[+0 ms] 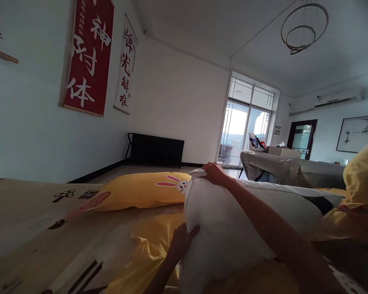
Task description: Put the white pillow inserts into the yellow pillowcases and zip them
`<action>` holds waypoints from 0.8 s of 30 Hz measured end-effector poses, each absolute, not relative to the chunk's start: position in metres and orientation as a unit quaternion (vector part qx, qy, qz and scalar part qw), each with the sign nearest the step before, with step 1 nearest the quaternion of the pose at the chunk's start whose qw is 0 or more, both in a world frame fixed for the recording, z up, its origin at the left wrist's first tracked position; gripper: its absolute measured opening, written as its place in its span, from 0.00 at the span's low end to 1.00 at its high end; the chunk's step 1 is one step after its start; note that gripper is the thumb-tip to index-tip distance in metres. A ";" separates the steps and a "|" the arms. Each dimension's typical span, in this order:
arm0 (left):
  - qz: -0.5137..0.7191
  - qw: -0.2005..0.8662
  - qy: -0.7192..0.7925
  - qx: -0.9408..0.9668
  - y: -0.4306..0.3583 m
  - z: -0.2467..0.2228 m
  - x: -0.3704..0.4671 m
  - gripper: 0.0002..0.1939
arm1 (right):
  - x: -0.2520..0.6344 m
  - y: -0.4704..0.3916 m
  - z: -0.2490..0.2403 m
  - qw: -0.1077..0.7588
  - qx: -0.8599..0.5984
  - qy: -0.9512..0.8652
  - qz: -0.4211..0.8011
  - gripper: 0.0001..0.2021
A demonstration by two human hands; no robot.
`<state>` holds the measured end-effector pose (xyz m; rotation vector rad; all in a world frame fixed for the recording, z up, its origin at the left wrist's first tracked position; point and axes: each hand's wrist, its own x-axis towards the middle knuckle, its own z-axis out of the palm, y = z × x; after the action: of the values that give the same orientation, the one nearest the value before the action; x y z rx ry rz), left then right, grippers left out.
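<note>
A white pillow (223,228) stands tilted up in front of me on the bed. My right hand (213,173) reaches across its top and is closed on the upper corner. Lower down, my left hand (182,241) pinches the pillow's left edge, its thumb on the white face and its other fingers mostly hidden. Bunched yellow cloth (150,241) lies beside the left hand, and more yellow cloth (248,278) gathers around the pillow's lower end. Behind it lies a yellow pillow (144,190) with a rabbit print.
The printed bed sheet (34,241) spreads to the left. Another white pillow (282,204) lies behind my right forearm, near a raised yellow bundle (363,171) at the right. Farther back stand a black panel-like piece of furniture (156,150) and a plastic-covered table (278,165).
</note>
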<state>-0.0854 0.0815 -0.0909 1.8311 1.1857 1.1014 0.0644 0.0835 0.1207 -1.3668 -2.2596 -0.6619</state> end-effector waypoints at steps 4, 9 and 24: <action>0.446 0.325 0.508 0.661 0.121 -0.109 -0.110 0.14 | 0.026 0.100 0.097 0.166 -0.474 -0.836 -0.220 0.10; 0.552 0.280 0.493 0.612 0.126 -0.112 -0.116 0.23 | 0.013 0.104 0.073 0.163 -0.464 -0.849 -0.194 0.10; 0.493 0.249 0.522 0.650 0.137 -0.141 -0.124 0.06 | 0.088 0.045 -0.097 0.315 -0.309 -0.883 -0.158 0.15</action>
<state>-0.1244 0.1369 -0.1408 1.7716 1.4209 1.3421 0.0876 0.0452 -0.0968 -0.8129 -2.3269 -0.4168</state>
